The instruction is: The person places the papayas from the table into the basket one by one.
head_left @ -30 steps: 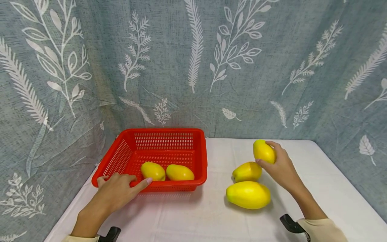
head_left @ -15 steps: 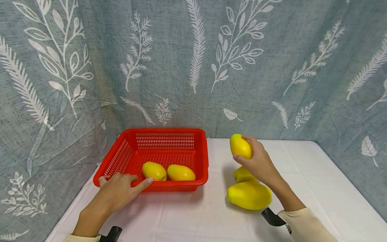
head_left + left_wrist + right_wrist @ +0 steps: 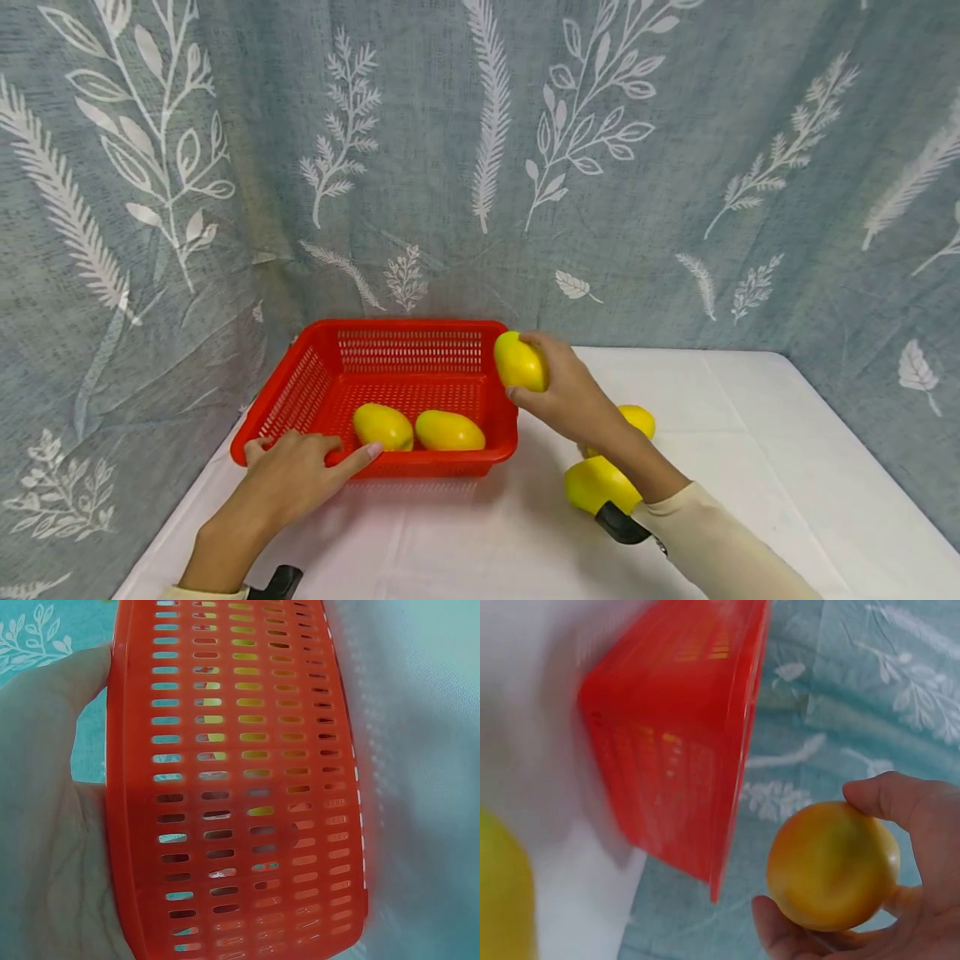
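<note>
A red slotted basket (image 3: 322, 329) stands on the white table at the left, with two yellow fruits (image 3: 383, 426) (image 3: 448, 430) lying inside near its front wall. My left hand (image 3: 300, 467) rests on the front rim with fingers stretched along it; the left wrist view shows the basket's wall (image 3: 240, 787) against my palm. My right hand (image 3: 562, 392) grips a third yellow fruit (image 3: 519, 362) in the air above the basket's right rim, seen close as an orange-yellow ball (image 3: 831, 864) beside the basket (image 3: 682, 750).
Two more yellow fruits lie on the white cloth right of the basket, a large one (image 3: 596, 485) in front and a smaller one (image 3: 636, 418) behind my right forearm. A leaf-patterned curtain (image 3: 480, 167) closes off the back and left.
My right hand has carried its fruit leftward from above the loose fruits to the basket's right rim. The left hand and the basket have stayed put.
</note>
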The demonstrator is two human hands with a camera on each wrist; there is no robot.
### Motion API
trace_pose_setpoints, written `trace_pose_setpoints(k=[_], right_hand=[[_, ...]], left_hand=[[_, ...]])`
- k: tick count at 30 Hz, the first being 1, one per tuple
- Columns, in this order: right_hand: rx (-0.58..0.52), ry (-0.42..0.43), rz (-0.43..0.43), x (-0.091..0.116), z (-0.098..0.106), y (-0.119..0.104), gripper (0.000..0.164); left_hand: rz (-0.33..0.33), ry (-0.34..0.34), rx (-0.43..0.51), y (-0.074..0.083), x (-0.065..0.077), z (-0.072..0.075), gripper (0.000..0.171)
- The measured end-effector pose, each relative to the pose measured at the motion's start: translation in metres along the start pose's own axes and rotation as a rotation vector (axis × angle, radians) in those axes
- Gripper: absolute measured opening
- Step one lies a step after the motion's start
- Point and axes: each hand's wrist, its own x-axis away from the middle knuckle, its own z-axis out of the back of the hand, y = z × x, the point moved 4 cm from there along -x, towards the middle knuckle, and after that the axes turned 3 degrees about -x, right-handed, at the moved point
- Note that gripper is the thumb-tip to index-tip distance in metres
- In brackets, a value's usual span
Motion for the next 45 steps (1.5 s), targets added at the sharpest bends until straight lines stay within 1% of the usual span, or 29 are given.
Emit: trace_pose_setpoints(k=[3, 7, 11, 15, 18, 23, 28, 31, 37, 41, 45], right_hand=[[-0.009, -0.032, 0.01, -0.004, -0.012, -0.008, 0.069], [0.019, -0.046, 0.035, -0.01, -0.024, -0.015, 0.067], [0.044, -0.076, 0.04, -0.019, -0.038, -0.016, 0.065], [0.116, -0.111, 0.051, -0.03, -0.052, -0.017, 0.066], [0.18, -0.128, 0.061, -0.036, -0.06, -0.016, 0.065], [0.237, -0.155, 0.044, -0.044, -0.07, -0.011, 0.064], [0.286, -0.196, 0.021, -0.05, -0.079, -0.005, 0.069], [0.325, -0.205, 0.02, -0.053, -0.083, -0.003, 0.071], [0.45, -0.211, 0.031, -0.06, -0.089, -0.004, 0.067], [0.531, -0.23, 0.005, -0.064, -0.093, -0.005, 0.067], [0.611, -0.244, -0.029, -0.068, -0.097, -0.005, 0.07]], left_hand=[[0.008, -0.012, -0.002, -0.001, 0.002, 0.001, 0.089], [0.002, -0.011, 0.003, 0.0, 0.002, 0.001, 0.091], [-0.002, -0.005, 0.006, 0.002, 0.001, 0.002, 0.081], [-0.003, -0.008, 0.005, 0.002, 0.0, 0.002, 0.07], [-0.001, -0.011, 0.005, 0.002, 0.0, 0.001, 0.069], [0.001, -0.002, 0.007, 0.002, 0.0, 0.001, 0.074], [0.0, -0.001, 0.004, 0.002, 0.0, 0.001, 0.073], [-0.001, 0.004, 0.004, 0.002, 0.0, 0.001, 0.076], [-0.001, 0.009, 0.003, 0.0, 0.0, 0.001, 0.084], [-0.004, 0.005, 0.008, -0.001, 0.0, 0.0, 0.086], [-0.006, 0.002, 0.007, 0.0, 0.0, 0.0, 0.082]])
